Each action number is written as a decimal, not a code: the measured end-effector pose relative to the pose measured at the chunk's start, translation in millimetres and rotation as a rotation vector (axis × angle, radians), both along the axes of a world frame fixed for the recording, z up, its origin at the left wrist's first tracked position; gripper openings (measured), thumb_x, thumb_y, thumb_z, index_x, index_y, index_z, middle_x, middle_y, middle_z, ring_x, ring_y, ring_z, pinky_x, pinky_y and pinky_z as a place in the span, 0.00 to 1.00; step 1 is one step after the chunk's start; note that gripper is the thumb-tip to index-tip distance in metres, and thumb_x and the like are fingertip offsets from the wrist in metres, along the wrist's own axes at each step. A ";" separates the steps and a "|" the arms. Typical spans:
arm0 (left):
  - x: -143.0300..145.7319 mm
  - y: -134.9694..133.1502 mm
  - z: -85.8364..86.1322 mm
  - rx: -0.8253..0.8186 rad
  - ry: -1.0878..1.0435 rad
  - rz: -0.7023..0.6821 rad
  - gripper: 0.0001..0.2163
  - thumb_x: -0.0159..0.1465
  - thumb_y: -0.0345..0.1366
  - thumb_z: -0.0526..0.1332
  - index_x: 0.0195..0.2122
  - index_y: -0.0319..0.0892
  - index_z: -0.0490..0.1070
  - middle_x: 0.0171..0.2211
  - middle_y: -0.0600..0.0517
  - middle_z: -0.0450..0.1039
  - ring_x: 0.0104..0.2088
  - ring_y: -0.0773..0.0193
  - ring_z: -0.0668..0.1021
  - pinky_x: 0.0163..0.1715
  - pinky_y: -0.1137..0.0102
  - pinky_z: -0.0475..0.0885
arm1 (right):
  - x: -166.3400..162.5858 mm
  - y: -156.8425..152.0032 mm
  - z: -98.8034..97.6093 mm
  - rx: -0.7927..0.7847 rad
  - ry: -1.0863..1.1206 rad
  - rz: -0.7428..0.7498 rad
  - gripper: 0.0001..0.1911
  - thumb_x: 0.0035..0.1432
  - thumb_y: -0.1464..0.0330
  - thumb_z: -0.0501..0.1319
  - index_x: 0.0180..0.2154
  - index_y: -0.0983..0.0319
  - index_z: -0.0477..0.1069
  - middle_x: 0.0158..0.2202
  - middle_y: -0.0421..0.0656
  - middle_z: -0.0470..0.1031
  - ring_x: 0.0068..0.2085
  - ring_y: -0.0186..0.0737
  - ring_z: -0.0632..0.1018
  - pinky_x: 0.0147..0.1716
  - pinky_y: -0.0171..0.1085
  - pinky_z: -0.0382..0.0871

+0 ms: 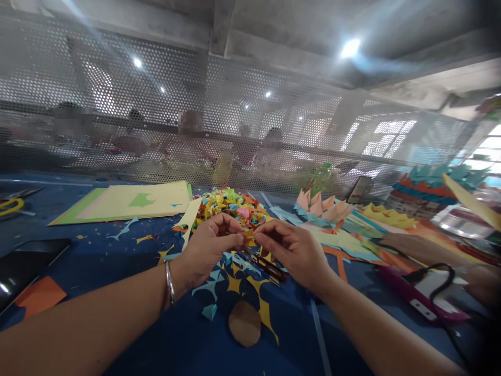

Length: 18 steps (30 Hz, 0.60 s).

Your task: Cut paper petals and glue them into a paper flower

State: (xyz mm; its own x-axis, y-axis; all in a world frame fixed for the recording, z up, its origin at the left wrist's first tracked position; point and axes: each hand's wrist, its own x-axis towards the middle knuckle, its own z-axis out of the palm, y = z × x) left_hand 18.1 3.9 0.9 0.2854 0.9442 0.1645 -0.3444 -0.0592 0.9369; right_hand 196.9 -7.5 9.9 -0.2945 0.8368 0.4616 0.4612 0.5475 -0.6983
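Pinching a small yellow paper piece (249, 238) at its ends, my left hand (211, 249) and right hand (293, 251) were closed on it above the blue surface (117, 253), near the colourful paper pile (230, 204).

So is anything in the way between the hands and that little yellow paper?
Nothing visible: the left hand and the right hand both pinch the little yellow paper with their fingertips, touching it directly.
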 end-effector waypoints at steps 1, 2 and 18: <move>0.2 -0.3 0.5 -0.012 -0.008 -0.002 0.10 0.48 0.27 0.67 0.29 0.39 0.66 0.25 0.56 0.68 0.26 0.70 0.72 0.32 0.71 0.67 | 0.3 0.4 -0.3 -0.001 0.004 0.004 0.08 0.58 0.62 0.58 0.33 0.60 0.71 0.24 0.38 0.70 0.23 0.31 0.69 0.23 0.32 0.63; 0.3 -0.6 1.0 -0.022 -0.017 -0.004 0.10 0.48 0.27 0.67 0.28 0.39 0.66 0.25 0.56 0.68 0.26 0.70 0.72 0.32 0.71 0.67 | 0.6 0.9 -0.6 0.001 0.011 0.007 0.08 0.58 0.62 0.59 0.33 0.60 0.71 0.24 0.38 0.70 0.23 0.32 0.69 0.23 0.32 0.63; 3.0 0.7 -5.0 0.061 0.042 0.091 0.10 0.51 0.32 0.66 0.28 0.40 0.64 0.23 0.57 0.66 0.24 0.71 0.68 0.29 0.72 0.65 | -3.6 5.8 -1.8 -0.192 0.113 0.080 0.09 0.54 0.63 0.62 0.35 0.61 0.67 0.25 0.38 0.68 0.24 0.31 0.70 0.21 0.32 0.67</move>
